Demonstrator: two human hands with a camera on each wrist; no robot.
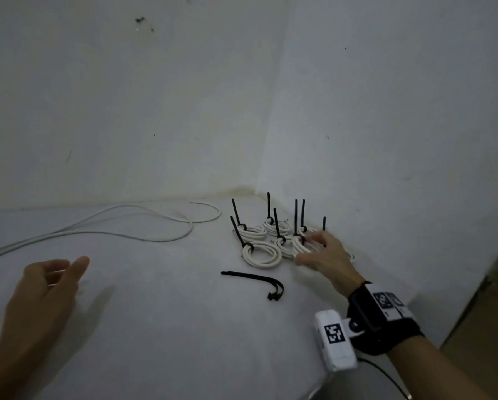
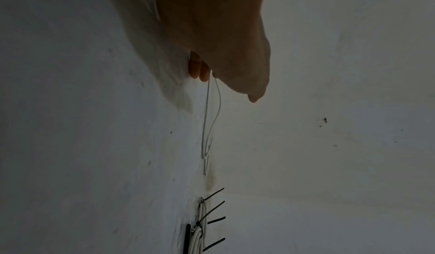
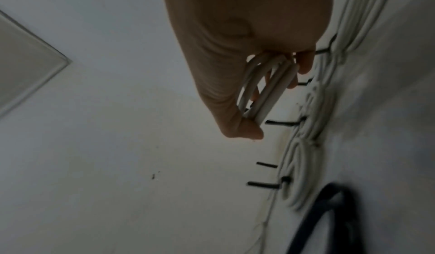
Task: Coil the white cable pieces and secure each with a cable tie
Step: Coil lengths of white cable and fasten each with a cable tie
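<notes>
You're working in dim, flat, grainy light: the left hand (image 1: 39,295) casts a soft shadow rightward on the worktop (image 1: 169,327), both wrist views are murky and edge-blurred.

A bare, dim corner of a plain room — scuffed white walls (image 1: 357,111) meet over a white-covered bench (image 1: 169,327). Nothing marks it as a kitchen or shop; only loose white cable (image 1: 143,223) and tied coils (image 1: 261,254) lie about — a makeshift work spot.

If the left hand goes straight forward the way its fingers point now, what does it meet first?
Probably the loose white cable lying uncoiled ahead of the left hand; only bare surface lies between, though depth is unclear.
</notes>
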